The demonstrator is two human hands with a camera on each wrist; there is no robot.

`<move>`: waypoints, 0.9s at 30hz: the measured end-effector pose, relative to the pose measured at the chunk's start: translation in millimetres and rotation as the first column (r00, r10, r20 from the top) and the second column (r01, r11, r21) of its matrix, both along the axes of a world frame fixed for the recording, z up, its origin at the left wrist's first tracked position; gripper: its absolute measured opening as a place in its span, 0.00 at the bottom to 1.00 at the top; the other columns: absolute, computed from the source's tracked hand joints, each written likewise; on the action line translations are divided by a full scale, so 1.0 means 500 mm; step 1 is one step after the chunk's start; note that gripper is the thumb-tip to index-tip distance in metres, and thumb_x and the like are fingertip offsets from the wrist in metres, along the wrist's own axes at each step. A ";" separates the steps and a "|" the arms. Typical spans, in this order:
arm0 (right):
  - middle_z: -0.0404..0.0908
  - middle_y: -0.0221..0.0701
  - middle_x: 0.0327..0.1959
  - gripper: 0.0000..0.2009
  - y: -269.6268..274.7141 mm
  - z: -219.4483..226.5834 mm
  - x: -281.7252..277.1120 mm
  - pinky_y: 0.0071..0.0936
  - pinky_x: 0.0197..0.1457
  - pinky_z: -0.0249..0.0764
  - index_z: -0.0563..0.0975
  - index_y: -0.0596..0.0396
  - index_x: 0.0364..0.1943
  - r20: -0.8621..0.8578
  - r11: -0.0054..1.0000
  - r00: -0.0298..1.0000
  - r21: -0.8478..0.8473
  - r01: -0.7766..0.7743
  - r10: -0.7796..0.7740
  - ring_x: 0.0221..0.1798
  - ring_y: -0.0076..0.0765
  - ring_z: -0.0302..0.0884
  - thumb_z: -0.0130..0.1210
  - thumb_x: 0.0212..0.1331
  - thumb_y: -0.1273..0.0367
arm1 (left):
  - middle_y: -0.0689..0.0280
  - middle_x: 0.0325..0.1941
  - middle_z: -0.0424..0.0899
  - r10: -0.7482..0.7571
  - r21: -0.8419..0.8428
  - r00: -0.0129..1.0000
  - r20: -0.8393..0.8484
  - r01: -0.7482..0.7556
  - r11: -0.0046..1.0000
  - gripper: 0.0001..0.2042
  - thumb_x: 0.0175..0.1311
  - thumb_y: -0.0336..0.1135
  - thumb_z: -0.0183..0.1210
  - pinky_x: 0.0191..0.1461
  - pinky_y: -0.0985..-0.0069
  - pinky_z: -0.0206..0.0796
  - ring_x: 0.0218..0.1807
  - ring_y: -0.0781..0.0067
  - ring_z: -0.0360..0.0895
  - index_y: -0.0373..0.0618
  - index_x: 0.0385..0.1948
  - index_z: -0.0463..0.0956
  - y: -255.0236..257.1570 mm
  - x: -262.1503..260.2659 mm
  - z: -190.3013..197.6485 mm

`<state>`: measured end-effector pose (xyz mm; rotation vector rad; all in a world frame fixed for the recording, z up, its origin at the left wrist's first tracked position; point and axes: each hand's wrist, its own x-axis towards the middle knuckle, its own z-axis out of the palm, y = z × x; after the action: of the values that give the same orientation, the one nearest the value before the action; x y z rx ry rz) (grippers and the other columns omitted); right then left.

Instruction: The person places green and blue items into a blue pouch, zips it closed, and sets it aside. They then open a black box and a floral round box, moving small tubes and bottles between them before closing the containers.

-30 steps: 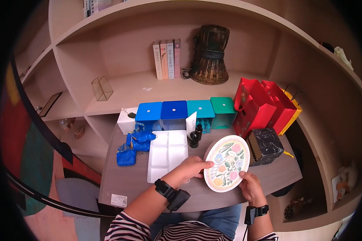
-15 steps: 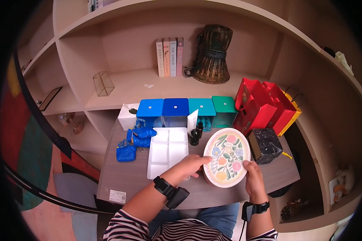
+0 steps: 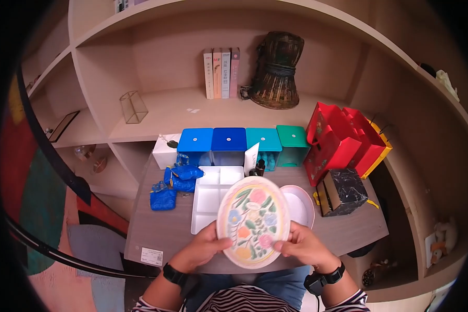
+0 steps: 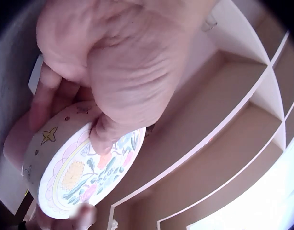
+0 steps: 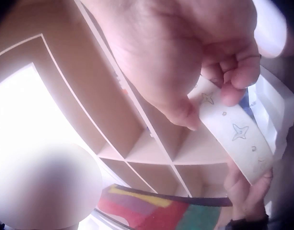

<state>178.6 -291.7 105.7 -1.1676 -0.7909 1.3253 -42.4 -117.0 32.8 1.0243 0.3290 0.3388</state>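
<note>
An oval lid with a raised flower pattern (image 3: 254, 221) is held up between both hands in the head view, above the table's front part. My left hand (image 3: 205, 247) grips its left edge, thumb on the top face. On the right edge, my right hand (image 3: 309, 247) pinches it with thumb and fingers. The left wrist view shows the lid (image 4: 92, 167) tilted, with the left hand (image 4: 113, 62) over its rim. Small star shapes mark the lid's side (image 5: 240, 132) beside the right hand (image 5: 185, 57). Behind the lid, the oval box base (image 3: 302, 208) stands uncovered, partly hidden.
A white compartment tray (image 3: 207, 200) lies left of the lid, beside blue pouches (image 3: 164, 198). Lidded bins (image 3: 229, 140) line the back, with a white tube (image 3: 251, 157) before them. At right are a black marbled box (image 3: 348, 190) and red bags (image 3: 330, 138).
The lid has come off its base and moved left and toward the body, with both hands on it. The base is now visible on the table at right.
</note>
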 end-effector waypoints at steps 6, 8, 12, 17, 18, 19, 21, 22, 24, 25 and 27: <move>0.83 0.24 0.41 0.20 0.071 -0.017 0.010 0.20 0.44 0.74 0.77 0.55 0.51 0.471 0.940 0.818 -0.091 -0.328 0.330 0.39 0.18 0.76 0.70 0.60 0.60 | 0.60 0.69 0.74 0.161 -0.022 0.984 0.075 -0.160 0.987 0.39 0.59 0.33 0.72 0.73 0.66 0.63 0.68 0.67 0.73 0.38 0.71 0.59 0.014 -0.131 0.009; 0.84 0.26 0.41 0.18 0.117 0.010 0.043 0.26 0.43 0.76 0.79 0.53 0.49 0.732 0.978 0.663 -0.029 -0.205 0.160 0.37 0.22 0.78 0.69 0.59 0.62 | 0.59 0.69 0.74 0.227 -0.062 0.971 0.073 -0.223 0.973 0.39 0.59 0.33 0.71 0.73 0.65 0.63 0.69 0.66 0.73 0.38 0.71 0.59 0.033 -0.182 -0.012; 0.81 0.39 0.48 0.18 0.251 0.056 0.129 0.39 0.47 0.80 0.78 0.51 0.52 0.944 0.964 0.196 0.264 0.043 -0.267 0.42 0.45 0.84 0.66 0.57 0.66 | 0.56 0.70 0.73 0.431 -0.214 0.896 0.102 -0.404 0.889 0.35 0.63 0.34 0.68 0.75 0.60 0.61 0.70 0.61 0.72 0.37 0.70 0.59 0.055 -0.264 -0.068; 0.78 0.40 0.54 0.22 0.381 0.037 0.182 0.42 0.57 0.79 0.76 0.47 0.57 0.925 0.953 -0.230 0.299 -0.045 -0.301 0.57 0.49 0.79 0.65 0.57 0.67 | 0.56 0.72 0.70 0.533 -0.322 0.824 0.194 -0.460 0.827 0.32 0.67 0.32 0.63 0.77 0.58 0.58 0.72 0.57 0.69 0.36 0.70 0.59 0.049 -0.285 -0.116; 0.79 0.39 0.53 0.22 0.399 0.031 0.183 0.41 0.59 0.78 0.78 0.46 0.56 0.943 0.969 -0.223 0.246 -0.024 -0.245 0.60 0.48 0.77 0.65 0.56 0.67 | 0.56 0.73 0.70 0.525 -0.306 0.826 0.206 -0.456 0.836 0.32 0.68 0.32 0.63 0.77 0.58 0.58 0.72 0.57 0.69 0.36 0.71 0.58 0.052 -0.287 -0.128; 0.79 0.39 0.53 0.22 0.416 0.022 0.188 0.41 0.59 0.78 0.78 0.46 0.56 0.945 0.970 -0.217 0.240 -0.040 -0.243 0.60 0.48 0.77 0.65 0.56 0.67 | 0.56 0.73 0.70 0.518 -0.287 0.827 0.218 -0.453 0.844 0.32 0.68 0.32 0.63 0.78 0.58 0.57 0.72 0.57 0.69 0.36 0.71 0.58 0.055 -0.291 -0.137; 0.80 0.38 0.51 0.21 0.442 0.003 0.205 0.42 0.58 0.78 0.78 0.46 0.55 0.966 0.993 -0.228 0.109 -0.055 -0.118 0.59 0.48 0.77 0.65 0.55 0.67 | 0.56 0.73 0.69 0.518 -0.296 0.828 0.214 -0.450 0.842 0.33 0.68 0.33 0.62 0.77 0.58 0.57 0.73 0.58 0.68 0.36 0.71 0.57 0.058 -0.294 -0.138; 0.83 0.39 0.44 0.16 0.450 -0.007 0.210 0.43 0.55 0.78 0.80 0.48 0.50 0.970 0.987 -0.183 0.150 -0.061 -0.159 0.54 0.49 0.80 0.65 0.56 0.68 | 0.56 0.73 0.69 0.515 -0.319 0.831 0.209 -0.440 0.840 0.33 0.68 0.33 0.62 0.77 0.58 0.57 0.73 0.58 0.68 0.36 0.71 0.57 0.058 -0.296 -0.138; 0.83 0.40 0.41 0.12 0.458 -0.007 0.217 0.44 0.53 0.78 0.81 0.51 0.46 0.979 0.984 -0.122 0.157 -0.081 -0.166 0.51 0.51 0.81 0.64 0.57 0.68 | 0.56 0.73 0.69 0.511 -0.340 0.834 0.208 -0.429 0.837 0.33 0.68 0.33 0.62 0.77 0.58 0.58 0.73 0.58 0.68 0.36 0.72 0.57 0.057 -0.294 -0.134; 0.83 0.41 0.38 0.09 0.458 -0.007 0.223 0.44 0.51 0.77 0.81 0.53 0.42 0.983 0.982 -0.066 0.164 -0.092 -0.170 0.47 0.52 0.82 0.63 0.59 0.68 | 0.56 0.73 0.69 0.506 -0.338 0.838 0.203 -0.425 0.839 0.33 0.68 0.33 0.62 0.77 0.58 0.58 0.73 0.58 0.68 0.36 0.72 0.57 0.057 -0.293 -0.133; 0.84 0.42 0.37 0.09 0.452 -0.006 0.226 0.43 0.49 0.77 0.81 0.55 0.41 0.980 0.979 -0.077 0.172 -0.111 -0.181 0.45 0.53 0.82 0.63 0.59 0.68 | 0.56 0.73 0.70 0.527 -0.331 0.824 0.209 -0.448 0.831 0.33 0.68 0.34 0.62 0.77 0.58 0.58 0.73 0.57 0.68 0.36 0.71 0.57 0.056 -0.289 -0.134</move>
<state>291.7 -65.8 102.8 -1.9585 -1.9173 -0.0945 -186.9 -89.2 -34.3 0.5932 0.3585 0.8862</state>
